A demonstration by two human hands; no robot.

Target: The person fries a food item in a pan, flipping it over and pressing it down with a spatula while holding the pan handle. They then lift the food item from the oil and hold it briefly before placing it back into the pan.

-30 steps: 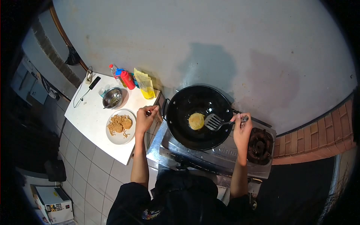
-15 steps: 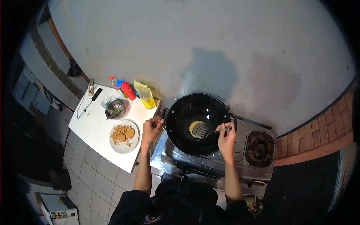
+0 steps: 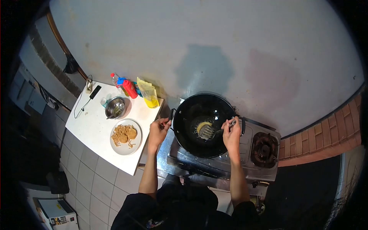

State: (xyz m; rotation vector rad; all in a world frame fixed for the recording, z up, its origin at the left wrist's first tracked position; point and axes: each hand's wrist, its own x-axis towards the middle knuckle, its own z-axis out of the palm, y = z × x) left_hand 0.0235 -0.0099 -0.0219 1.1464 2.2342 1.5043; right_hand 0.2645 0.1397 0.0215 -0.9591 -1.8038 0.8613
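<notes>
The right hand [image 3: 231,138] pinches the handle of the slotted spatula [image 3: 207,132] between thumb and fingers, over the right rim of the wok [image 3: 191,143]. The spatula's head lies left of that grip, down in the wok, overlapping the golden patty [image 3: 200,125], whose upper-left edge shows beyond the slots. Dark wok floor extends from the patty towards the far and left rims.

The left hand [image 3: 157,134] has its fingers drawn together at the wok's left loop handle [image 3: 171,114]; whether they close on it, I cannot tell. The wok sits on the left part of the gas stove [image 3: 246,161], its far rim near the wall [image 3: 268,42]. The bare burner [image 3: 264,150] is by the stove's right edge. Left of the left hand, a plate of fried food [image 3: 126,152] rests near the right edge of the white table [image 3: 90,134].
</notes>
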